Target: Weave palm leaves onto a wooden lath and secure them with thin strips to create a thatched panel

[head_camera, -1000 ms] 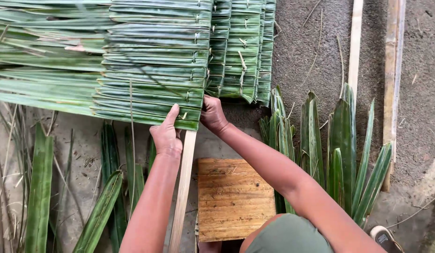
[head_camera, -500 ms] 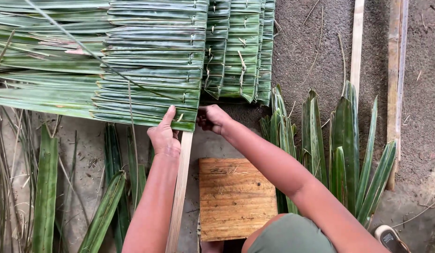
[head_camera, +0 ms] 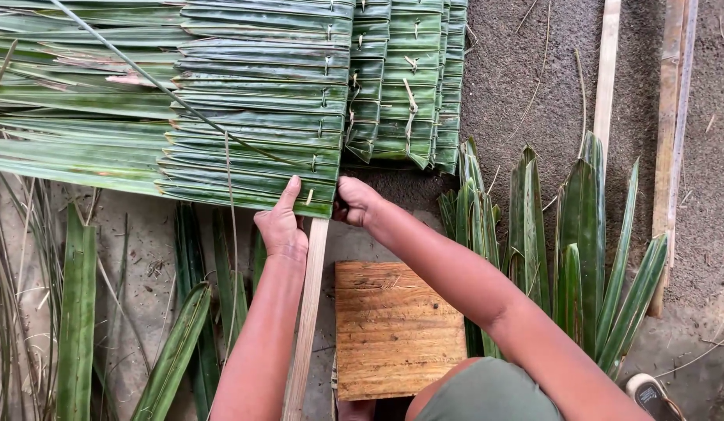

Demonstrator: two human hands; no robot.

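Observation:
A thatch panel of folded green palm leaves (head_camera: 253, 101) lies across the ground, threaded on a pale wooden stick (head_camera: 303, 327) that runs towards me. My left hand (head_camera: 282, 228) grips the lowest folded leaf (head_camera: 221, 191) from below, thumb pressed on its top near the stick. My right hand (head_camera: 354, 201) is curled in a fist against the folded end of that same leaf, just right of the stick; what its fingers pinch is hidden.
More stitched leaf panels (head_camera: 408, 86) overlap at the upper right. A square wooden board (head_camera: 397, 327) lies below my right forearm. Loose palm leaves lie at the right (head_camera: 572, 257) and the left (head_camera: 73, 312). Two wooden slats (head_camera: 674, 117) run along the right.
My right hand left the top of the panel, drew back to the right, and now sits closed at the leaf's end. My left hand has barely moved.

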